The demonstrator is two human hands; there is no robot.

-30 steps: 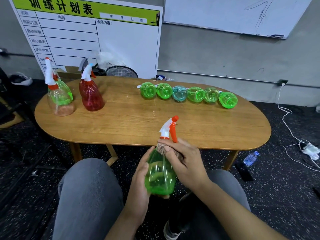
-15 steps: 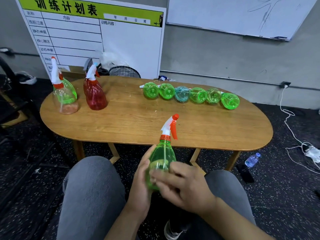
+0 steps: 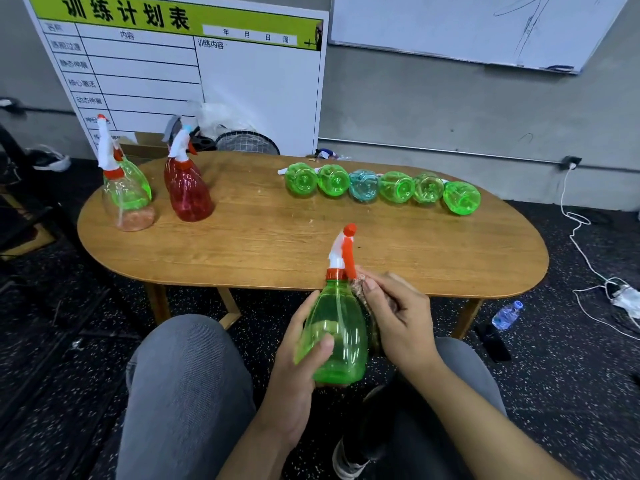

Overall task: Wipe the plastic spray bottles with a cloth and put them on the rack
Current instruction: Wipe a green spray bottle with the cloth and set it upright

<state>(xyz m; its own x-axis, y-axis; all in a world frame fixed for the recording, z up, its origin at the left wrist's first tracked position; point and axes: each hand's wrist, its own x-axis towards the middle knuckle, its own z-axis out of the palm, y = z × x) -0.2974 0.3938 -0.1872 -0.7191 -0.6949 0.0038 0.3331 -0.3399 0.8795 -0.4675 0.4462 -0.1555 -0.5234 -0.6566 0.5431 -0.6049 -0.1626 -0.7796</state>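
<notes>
Your left hand (image 3: 298,368) grips the green spray bottle (image 3: 337,336) upright; your right hand (image 3: 398,317) pinches a cloth (image 3: 362,289) against its shoulder

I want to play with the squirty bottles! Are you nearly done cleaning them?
Not yet. Six bottles lie in a row across the table; whether they are wiped, I cannot tell. Right now the left hand holds a green bottle while the right hand rubs it with a cloth. A red bottle and others beside it stand waiting. No rack is in view.
</notes>
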